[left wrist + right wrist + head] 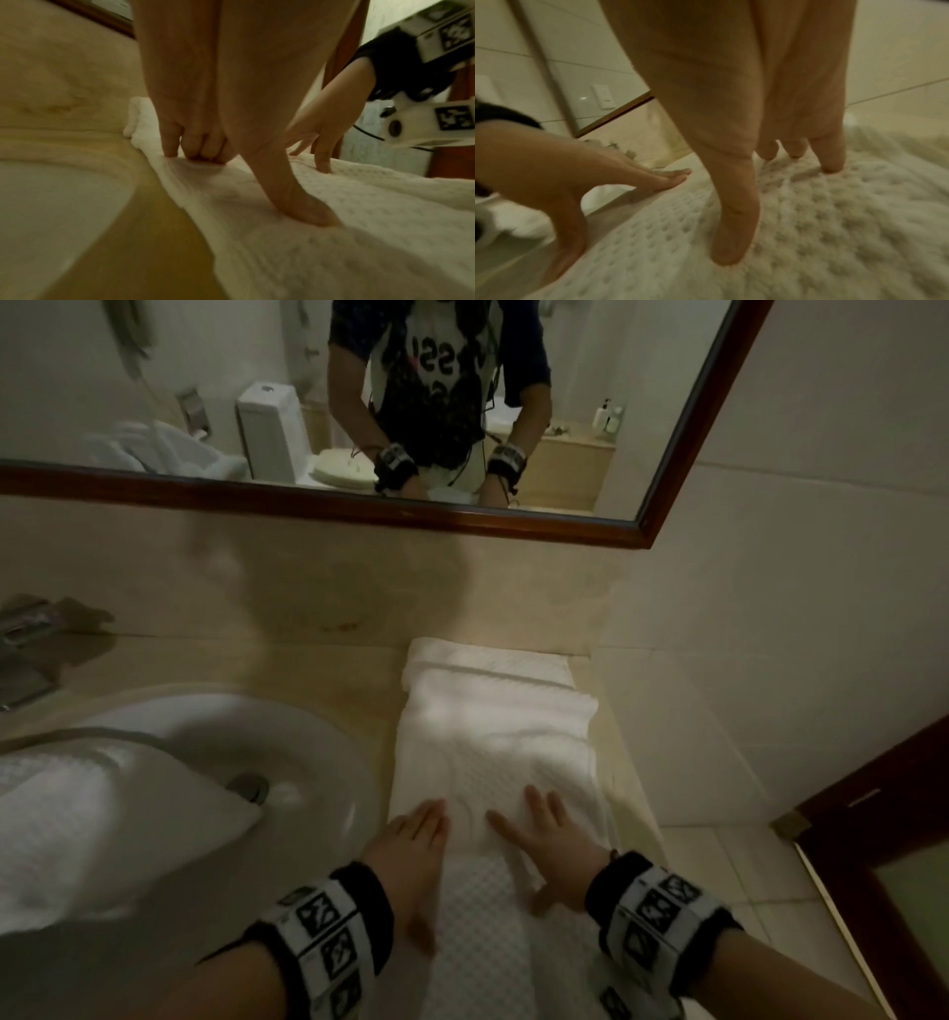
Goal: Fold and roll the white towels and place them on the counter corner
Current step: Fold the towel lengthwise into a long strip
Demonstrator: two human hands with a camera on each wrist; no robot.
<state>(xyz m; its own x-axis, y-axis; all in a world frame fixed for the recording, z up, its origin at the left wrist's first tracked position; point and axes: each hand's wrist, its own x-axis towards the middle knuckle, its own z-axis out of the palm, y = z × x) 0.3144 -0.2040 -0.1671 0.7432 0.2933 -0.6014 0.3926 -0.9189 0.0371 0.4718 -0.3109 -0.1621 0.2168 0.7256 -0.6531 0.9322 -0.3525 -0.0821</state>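
Note:
A long white waffle-weave towel (493, 752) lies lengthwise on the beige counter (318, 670), right of the sink, running from the front edge toward the back wall. My left hand (416, 839) presses flat on its left edge, fingers straight and together. My right hand (539, 834) presses on the towel's middle with fingers spread. In the left wrist view my left hand (267, 186) pushes the towel (359, 223) down with thumb and fingertips. At the far end sits a thicker white fold or roll (488, 660); I cannot tell whether it is a separate towel.
A second white towel (77, 824) drapes over the near rim of the white sink (318, 726). A chrome faucet (25, 649) stands at the left. A wood-framed mirror (667, 454) hangs above the counter. A tiled wall bounds the right, with a dark door frame (873, 814) beside it.

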